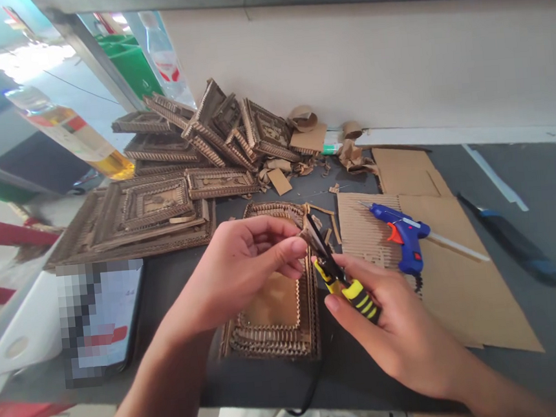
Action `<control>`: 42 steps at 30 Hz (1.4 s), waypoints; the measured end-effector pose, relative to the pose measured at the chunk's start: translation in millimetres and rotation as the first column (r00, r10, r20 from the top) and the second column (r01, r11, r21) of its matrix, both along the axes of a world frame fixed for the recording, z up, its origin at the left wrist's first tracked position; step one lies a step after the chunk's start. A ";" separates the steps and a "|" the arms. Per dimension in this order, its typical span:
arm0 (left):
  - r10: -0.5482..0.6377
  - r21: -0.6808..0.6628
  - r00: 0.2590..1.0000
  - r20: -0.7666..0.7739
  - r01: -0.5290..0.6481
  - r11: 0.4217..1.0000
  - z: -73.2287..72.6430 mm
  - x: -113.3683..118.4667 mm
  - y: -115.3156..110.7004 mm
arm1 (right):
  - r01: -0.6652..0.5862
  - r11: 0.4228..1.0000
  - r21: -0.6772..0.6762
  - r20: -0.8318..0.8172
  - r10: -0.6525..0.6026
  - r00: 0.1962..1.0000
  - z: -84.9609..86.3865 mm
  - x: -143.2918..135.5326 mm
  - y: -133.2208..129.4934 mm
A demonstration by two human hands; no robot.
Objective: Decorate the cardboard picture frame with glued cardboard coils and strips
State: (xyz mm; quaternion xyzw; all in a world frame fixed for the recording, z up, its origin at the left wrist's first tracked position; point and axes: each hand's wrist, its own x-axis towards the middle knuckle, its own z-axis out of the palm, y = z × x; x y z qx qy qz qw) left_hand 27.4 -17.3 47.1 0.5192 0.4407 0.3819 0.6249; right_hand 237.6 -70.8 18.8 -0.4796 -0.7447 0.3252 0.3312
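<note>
My right hand (389, 309) is wrapped round the yellow and black handles of a pair of scissors (361, 300), whose dark blades point up and to the left. Beside the blades, my left hand (248, 260) pinches a small brown piece of cardboard (303, 222) between thumb and fingers. Under both hands lies a rectangular corrugated cardboard frame (275, 345) with a smooth brown panel (271, 303) in its middle. My left hand covers part of this frame.
Cardboard frames (160, 199) are piled at the back left, near a bottle of yellow liquid (77, 135). A phone (109, 314) lies left. To the right are a blue glue gun (404, 233), cardboard sheets (468, 270) and a dark-handled knife (519, 242).
</note>
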 end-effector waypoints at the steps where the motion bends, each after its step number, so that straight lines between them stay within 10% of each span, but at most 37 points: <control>1: -0.003 -0.014 1.000 0.015 0.003 1.000 -0.1 -1.0 1.3 | -0.005 1.000 -0.013 0.009 0.005 1.000 0.3 -0.2 0.2; 19: 0.111 0.019 0.976 -0.188 -0.109 0.994 7.4 6.4 0.8 | -0.029 0.996 -0.086 0.033 0.032 0.999 2.6 -10.6 -3.8; 42: 0.007 0.107 0.923 -0.386 0.037 0.994 21.8 4.5 18.4 | 0.035 0.996 -0.076 0.090 -0.029 0.996 -9.6 -14.9 7.1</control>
